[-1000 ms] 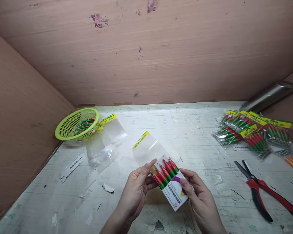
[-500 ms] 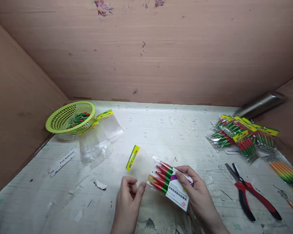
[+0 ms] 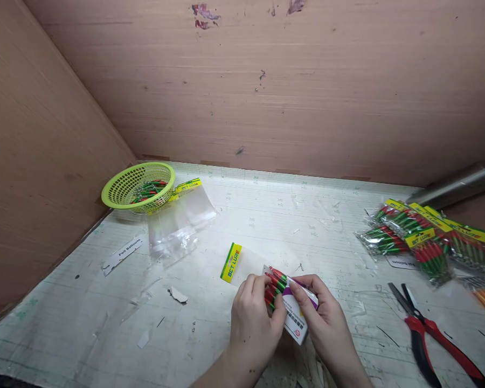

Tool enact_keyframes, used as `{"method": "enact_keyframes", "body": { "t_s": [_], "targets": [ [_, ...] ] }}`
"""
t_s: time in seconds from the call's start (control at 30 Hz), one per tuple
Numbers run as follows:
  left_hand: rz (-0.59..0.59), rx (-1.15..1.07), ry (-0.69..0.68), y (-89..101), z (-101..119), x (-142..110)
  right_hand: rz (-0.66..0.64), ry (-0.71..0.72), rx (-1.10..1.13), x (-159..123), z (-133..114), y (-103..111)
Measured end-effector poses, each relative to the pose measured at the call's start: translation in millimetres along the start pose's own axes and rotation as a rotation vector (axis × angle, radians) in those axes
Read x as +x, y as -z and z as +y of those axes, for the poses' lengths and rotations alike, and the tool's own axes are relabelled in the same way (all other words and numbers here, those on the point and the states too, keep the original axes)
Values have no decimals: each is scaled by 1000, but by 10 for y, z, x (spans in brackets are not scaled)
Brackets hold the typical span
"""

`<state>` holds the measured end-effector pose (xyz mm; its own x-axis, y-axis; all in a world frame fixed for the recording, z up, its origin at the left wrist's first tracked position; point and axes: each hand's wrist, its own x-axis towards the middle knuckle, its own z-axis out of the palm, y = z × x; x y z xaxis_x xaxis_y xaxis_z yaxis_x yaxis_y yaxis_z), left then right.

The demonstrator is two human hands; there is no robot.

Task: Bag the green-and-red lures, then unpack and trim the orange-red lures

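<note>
My right hand (image 3: 325, 318) pinches a printed white and purple card (image 3: 296, 318), its thumb on top. Several red and green fishing lures (image 3: 278, 276) lie side by side against that card. A clear plastic bag with a yellow "BCT LURE" header (image 3: 231, 262) stretches out to their left. My left hand (image 3: 255, 312) is closed over the lures' red ends, its fingers curled and its thumb on the near side. Those fingers hide part of the lures and the bag. How far the card reaches into the bag I cannot tell.
A green basket (image 3: 109, 200) of lures stands at the back left beside flat clear bags (image 3: 178, 218). Packed lures (image 3: 430, 253) are piled at the right, near a metal cylinder (image 3: 464, 182). Red-handled pliers (image 3: 418, 318) lie at the front right. A paper strip (image 3: 123, 256) lies left.
My left hand has moved right and closed over the lures' red ends. My right hand keeps its hold on the card. The whole view has shifted and tilted slightly.
</note>
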<state>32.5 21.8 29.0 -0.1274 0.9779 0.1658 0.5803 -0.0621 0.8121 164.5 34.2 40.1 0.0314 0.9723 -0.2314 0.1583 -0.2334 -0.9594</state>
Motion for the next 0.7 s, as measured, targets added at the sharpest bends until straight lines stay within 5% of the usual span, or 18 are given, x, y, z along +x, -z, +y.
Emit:
{"method": "enact_keyframes", "body": {
  "t_s": [0.27,0.7],
  "targets": [
    [135,408,-221,-48,-9,-3,8,109,-311,-11,-16,15],
    [94,525,-297,40,72,-2,89,257,-773,29,-304,155]
  ]
}}
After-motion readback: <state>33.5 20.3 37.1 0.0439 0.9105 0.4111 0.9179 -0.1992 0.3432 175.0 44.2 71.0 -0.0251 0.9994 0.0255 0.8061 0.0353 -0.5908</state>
